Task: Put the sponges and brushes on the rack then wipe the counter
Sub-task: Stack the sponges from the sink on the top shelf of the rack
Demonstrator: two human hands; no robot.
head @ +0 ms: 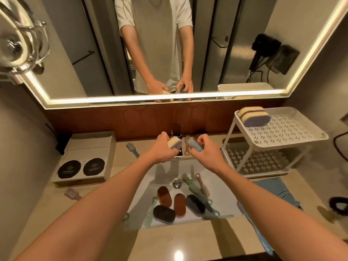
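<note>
Beige bathroom counter (pixel 188 240) under a lit mirror (pixel 75 53), sink (pixel 224 194) set in the middle. Left hand (pixel 162 148) curled round a yellow-and-purple sponge (pixel 174 143) over the sink's back edge. Right hand (pixel 209 150) just beside, gripping a pale blue piece (pixel 194 145), sponge or brush unclear. Oval pads (pixel 179 204) and long-handled brushes (pixel 195 191) heaped in the sink. White two-tier rack (pixel 290 132) at right, striped sponge (pixel 254 116) on its top shelf. Blue cloth (pixel 273 189) in front of it.

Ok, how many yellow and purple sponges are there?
2. One sponge lies on the rack, top shelf; the other sponge is gripped in the left hand. Oval pads in the sink could be more, turned over.
</note>
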